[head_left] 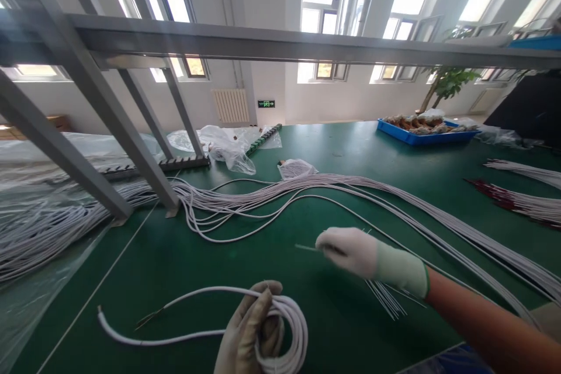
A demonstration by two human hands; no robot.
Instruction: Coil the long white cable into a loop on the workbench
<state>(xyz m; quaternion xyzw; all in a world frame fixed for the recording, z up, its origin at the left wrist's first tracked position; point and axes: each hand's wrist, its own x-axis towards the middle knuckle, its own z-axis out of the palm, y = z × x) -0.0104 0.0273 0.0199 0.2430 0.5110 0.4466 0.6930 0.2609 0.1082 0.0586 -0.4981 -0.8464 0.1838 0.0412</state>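
Gloves cover both our hands at the green table (144,263). Our left hand (249,333), in a worn beige glove, is closed around a coil of white round cable (289,327), low in the middle of the view. The coil stands almost upright in the grip, and the fingers go through its middle. One loose end of this cable (131,336) runs to the left over the table surface and curves back, and we see a thin dark tip near it.

Our right hand (348,251), in a white glove with a pale green cuff, is above the table just to the right of the coil and a little farther from us. Its fingers are pinched together on a thin pale tie strip (307,248) that sticks out to the left. Under the right wrist a small bunch of thin white tie strips (388,298) lies flat on the table.

Behind the hands a long bundle of white cables (272,193) stretches across the table from left to right, with some loops loose. A grey metal frame (105,111) stands on the left part of the table, and clear plastic bags (228,149) lie behind it. A blue plastic tray (421,135) with brownish parts stands far at the right, and more white wires with dark red ends (521,201) lie at the right edge.
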